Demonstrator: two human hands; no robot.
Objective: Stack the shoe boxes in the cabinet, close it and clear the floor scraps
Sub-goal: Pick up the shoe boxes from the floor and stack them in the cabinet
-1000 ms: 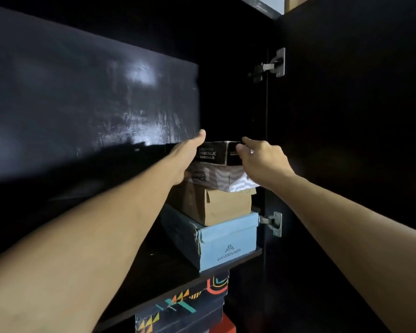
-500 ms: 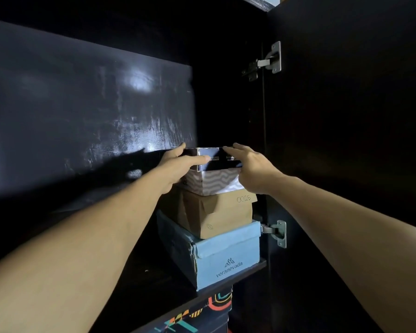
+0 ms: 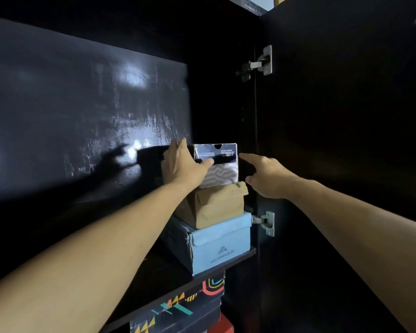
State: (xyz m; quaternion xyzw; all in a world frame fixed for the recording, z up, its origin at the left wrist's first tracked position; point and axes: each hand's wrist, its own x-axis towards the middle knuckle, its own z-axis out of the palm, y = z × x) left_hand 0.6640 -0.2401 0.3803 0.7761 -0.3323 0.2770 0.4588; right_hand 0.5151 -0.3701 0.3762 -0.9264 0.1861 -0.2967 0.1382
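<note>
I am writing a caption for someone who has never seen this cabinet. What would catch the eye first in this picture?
First, the tower of shoe boxes on the shelf at centre: a light blue box at the bottom, a brown cardboard box on it, and a dark-lidded box with a wavy grey pattern on top. The left hand holds that top box at its left corner, while the right hand hovers just right of it, forefinger extended. Two metal hinges shine on the open door.

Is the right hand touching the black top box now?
Apart. The head view shows dark space between the right hand and the black top box.
</note>
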